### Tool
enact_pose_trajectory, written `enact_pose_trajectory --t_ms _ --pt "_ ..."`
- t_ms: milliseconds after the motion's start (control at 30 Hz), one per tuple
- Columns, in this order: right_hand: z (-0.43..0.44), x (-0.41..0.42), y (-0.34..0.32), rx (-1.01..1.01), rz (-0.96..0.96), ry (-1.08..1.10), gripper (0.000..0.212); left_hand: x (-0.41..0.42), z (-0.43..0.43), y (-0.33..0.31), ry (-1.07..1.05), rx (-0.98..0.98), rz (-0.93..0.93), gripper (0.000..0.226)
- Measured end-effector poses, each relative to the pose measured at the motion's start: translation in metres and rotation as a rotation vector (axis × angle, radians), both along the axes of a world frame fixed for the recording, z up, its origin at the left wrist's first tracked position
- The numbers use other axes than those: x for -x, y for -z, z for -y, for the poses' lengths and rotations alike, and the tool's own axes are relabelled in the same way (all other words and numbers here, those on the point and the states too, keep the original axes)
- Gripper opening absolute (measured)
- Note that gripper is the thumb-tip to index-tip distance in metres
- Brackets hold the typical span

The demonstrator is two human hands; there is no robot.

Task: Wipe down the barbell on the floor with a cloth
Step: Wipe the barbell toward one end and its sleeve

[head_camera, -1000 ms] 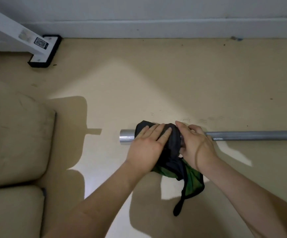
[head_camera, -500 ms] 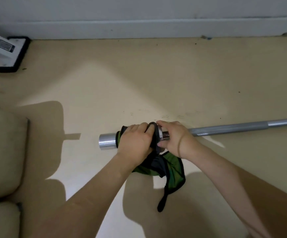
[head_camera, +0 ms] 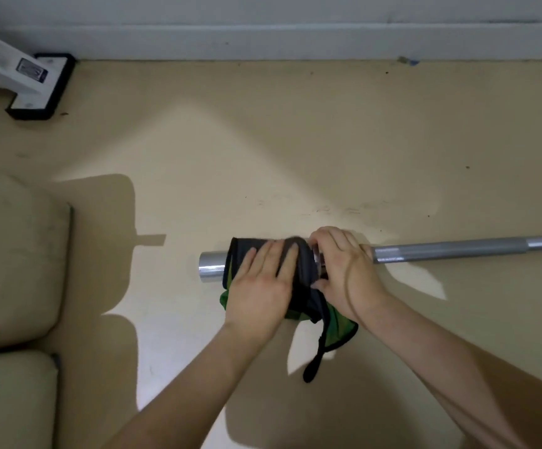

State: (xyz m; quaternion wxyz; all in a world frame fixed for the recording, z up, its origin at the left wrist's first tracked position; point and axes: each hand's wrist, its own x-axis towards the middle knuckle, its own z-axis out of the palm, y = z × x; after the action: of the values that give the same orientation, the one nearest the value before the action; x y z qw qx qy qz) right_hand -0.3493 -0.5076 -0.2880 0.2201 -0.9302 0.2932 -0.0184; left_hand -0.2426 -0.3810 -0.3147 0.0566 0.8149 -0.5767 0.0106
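Head view, left hand (head_camera: 259,286) flat on cloth (head_camera: 298,280), barbell (head_camera: 451,250) end near cushion (head_camera: 13,264)

Surroundings: beige floor (head_camera: 295,140), pale wall, cushions, white frame foot.

Two tan cushions (head_camera: 13,270) lie at the left edge, one behind the other. A white frame leg (head_camera: 7,72) on a black-edged foot pad (head_camera: 41,92) stands at upper left by the baseboard (head_camera: 263,40). Dark specks dot the floor.
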Motion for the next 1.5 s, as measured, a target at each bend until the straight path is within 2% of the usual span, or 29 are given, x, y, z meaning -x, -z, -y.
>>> enact_pose_trajectory --t_ms 67,133,167,267,333,400,500,567,633,800,900,1000,1100,1200,1300,1400,1500 --pt "-0.002 0.0 0.001 0.003 0.007 0.019 0.064 -0.015 0.028 -0.016 -0.05 -0.196 -0.061 0.063" --pt "0.0 -0.002 -0.002 0.009 -0.019 0.018 0.064 -0.019 0.042 -0.022 -0.052 -0.295 -0.155 0.063" --pt "0.002 -0.003 -0.004 0.001 -0.038 0.021 0.064 -0.018 0.038 -0.022 -0.038 -0.27 -0.144 0.061" --pt "0.006 -0.004 -0.01 -0.056 -0.1 -0.012 0.062 -0.005 -0.008 -0.007 0.02 -0.036 -0.06 0.056" --pt "0.012 -0.006 -0.015 -0.075 -0.232 -0.087 0.062 -0.016 -0.027 0.002 -0.007 0.03 -0.01 0.058" --pt "0.017 -0.009 -0.017 -0.09 -0.321 -0.139 0.053 -0.038 -0.031 0.001 -0.119 0.027 -0.017 0.064" --pt "0.018 -0.011 -0.017 -0.185 -0.256 -0.069 0.029 -0.046 -0.02 -0.013 -0.136 -0.119 -0.066 0.065" --pt "0.017 -0.013 -0.019 -0.172 -0.231 -0.054 0.035 -0.034 0.003 -0.017 -0.022 -0.178 -0.069 0.063" --pt "0.017 -0.017 -0.023 -0.137 -0.245 -0.079 0.053 -0.017 0.029 -0.021 0.093 -0.213 -0.089 0.058" --pt "0.01 -0.013 -0.023 0.001 -0.299 -0.165 0.08 -0.013 0.036 -0.016 0.116 -0.196 -0.107 0.062" --pt "0.01 -0.009 -0.019 0.108 -0.295 -0.205 0.075 -0.029 0.016 -0.006 0.094 -0.129 -0.019 0.063" --pt "0.017 -0.01 -0.016 0.09 -0.268 -0.21 0.066 -0.06 -0.015 -0.006 -0.055 -0.101 0.009 0.059" --pt "0.018 -0.016 -0.016 0.037 -0.302 -0.225 0.066 -0.072 -0.038 -0.012 -0.161 -0.175 -0.008 0.053" --pt "0.014 -0.023 -0.014 0.024 -0.38 -0.251 0.078 -0.062 -0.021 -0.02 -0.144 -0.258 -0.056 0.045" --pt "0.009 -0.023 -0.012 0.065 -0.443 -0.237 0.079 -0.038 -0.009 -0.021 -0.061 -0.253 -0.08 0.055" --pt "0.0 -0.011 -0.011 0.038 -0.422 -0.183 0.08 -0.02 -0.024 -0.017 -0.002 -0.181 -0.031 0.07" --pt "-0.001 -0.004 -0.011 0.033 -0.342 -0.207 0.071 -0.045 -0.055 -0.017 -0.142 -0.16 -0.076 0.073"
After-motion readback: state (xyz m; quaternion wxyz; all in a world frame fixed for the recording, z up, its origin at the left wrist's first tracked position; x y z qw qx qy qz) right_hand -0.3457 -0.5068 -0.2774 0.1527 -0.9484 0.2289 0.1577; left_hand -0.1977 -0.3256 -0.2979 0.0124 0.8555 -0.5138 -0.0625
